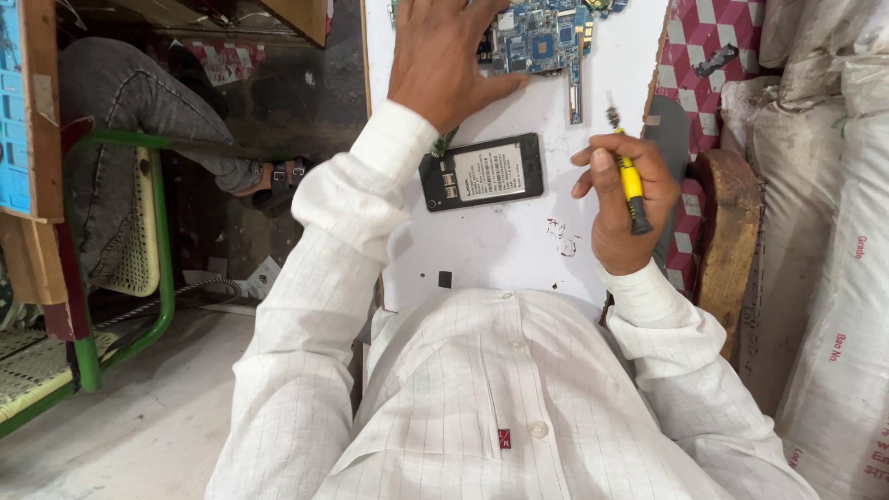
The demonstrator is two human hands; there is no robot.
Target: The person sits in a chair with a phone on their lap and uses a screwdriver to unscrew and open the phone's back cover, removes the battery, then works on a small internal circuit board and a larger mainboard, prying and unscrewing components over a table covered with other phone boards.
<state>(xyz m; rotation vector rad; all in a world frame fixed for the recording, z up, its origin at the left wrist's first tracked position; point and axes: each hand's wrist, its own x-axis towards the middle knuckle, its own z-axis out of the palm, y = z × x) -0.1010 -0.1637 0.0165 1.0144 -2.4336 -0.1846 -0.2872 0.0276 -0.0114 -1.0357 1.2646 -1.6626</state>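
Blue circuit board [542, 37], one phone [482, 171], one screwdriver [632, 190].

Screwdriver [632, 190] in right hand [622, 206]: yellow and black plastic grip, looks rubbery matt, thin metal bit on top. Phone [482, 172]: black plastic shell, slight gloss, matt paper label. Circuit board [544, 39] under left hand [443, 57]: blue, semi-gloss, small metal parts. Counter [491, 245]: white, smooth, matt, a few scuffs. Shirt [500, 389]: white woven cloth, fine check, plastic buttons. Sacks [838, 278]: coarse woven plastic. Chair frame [165, 278]: green painted metal, glossy.
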